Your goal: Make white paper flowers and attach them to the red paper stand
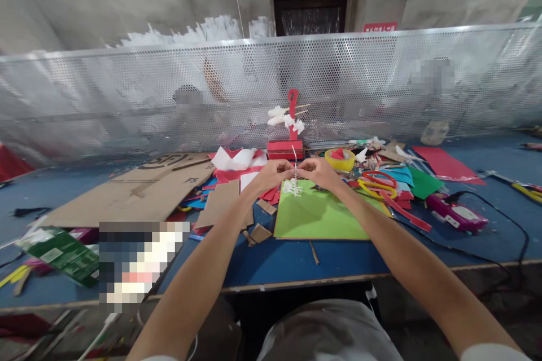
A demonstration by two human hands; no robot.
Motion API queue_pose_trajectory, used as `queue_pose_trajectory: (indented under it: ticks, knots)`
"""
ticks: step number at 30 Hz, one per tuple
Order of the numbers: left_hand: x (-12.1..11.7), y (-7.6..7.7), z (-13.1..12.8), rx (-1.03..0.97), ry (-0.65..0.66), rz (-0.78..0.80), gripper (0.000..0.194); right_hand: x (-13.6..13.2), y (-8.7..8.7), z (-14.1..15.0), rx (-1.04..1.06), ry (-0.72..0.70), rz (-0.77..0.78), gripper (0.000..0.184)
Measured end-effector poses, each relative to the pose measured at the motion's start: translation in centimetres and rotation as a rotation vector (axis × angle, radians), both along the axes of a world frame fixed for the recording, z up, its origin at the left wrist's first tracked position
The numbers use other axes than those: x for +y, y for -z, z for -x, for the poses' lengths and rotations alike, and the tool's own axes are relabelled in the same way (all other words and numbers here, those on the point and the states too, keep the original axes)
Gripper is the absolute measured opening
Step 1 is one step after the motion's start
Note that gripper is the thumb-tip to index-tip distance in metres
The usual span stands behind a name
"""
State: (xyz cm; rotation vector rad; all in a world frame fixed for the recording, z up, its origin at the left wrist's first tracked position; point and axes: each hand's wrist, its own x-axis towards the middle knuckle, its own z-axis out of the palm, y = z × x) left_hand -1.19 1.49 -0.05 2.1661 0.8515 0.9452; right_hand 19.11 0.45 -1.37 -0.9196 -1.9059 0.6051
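Observation:
My left hand (277, 172) and my right hand (315, 171) meet over the green sheet (326, 217). Both pinch a thin white stem (294, 153) held upright between the fingertips. Its top end bends to one side, and a white branching cluster (293, 187) hangs at its lower end, below the fingers. What the stem is made of is too small to tell. Behind the hands stands a red upright piece on a red box-like base (285, 149), with white tufts (288, 120) and thin sticks on it.
Scraps of red paper and cardboard (220, 203) lie left of the green sheet, near a large cardboard sheet (135, 189). Yellow tape (340, 161), yellow-handled scissors (372, 187) and a purple corded device (457, 213) lie to the right. A perforated metal screen (237, 90) borders the far side.

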Motion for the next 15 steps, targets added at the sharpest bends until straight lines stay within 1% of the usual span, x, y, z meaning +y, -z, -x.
queue_pose_trajectory:
  ticks: [4,9,12,15]
  knots:
    - [-0.14,-0.09,-0.02,0.036,-0.028,-0.039,0.022,-0.05,0.04,0.08,0.007,0.005,0.027,0.030]
    - [-0.05,0.04,-0.02,0.054,-0.031,-0.062,0.021,0.03,0.10,0.03,0.001,-0.024,0.027,0.030]
    - [0.03,0.07,-0.01,0.042,-0.038,-0.042,0.021,0.18,0.17,-0.04,0.011,-0.036,0.050,0.030]
    - [0.20,0.09,0.07,0.018,-0.015,0.005,0.021,0.35,0.28,-0.08,0.031,-0.043,0.069,0.031]
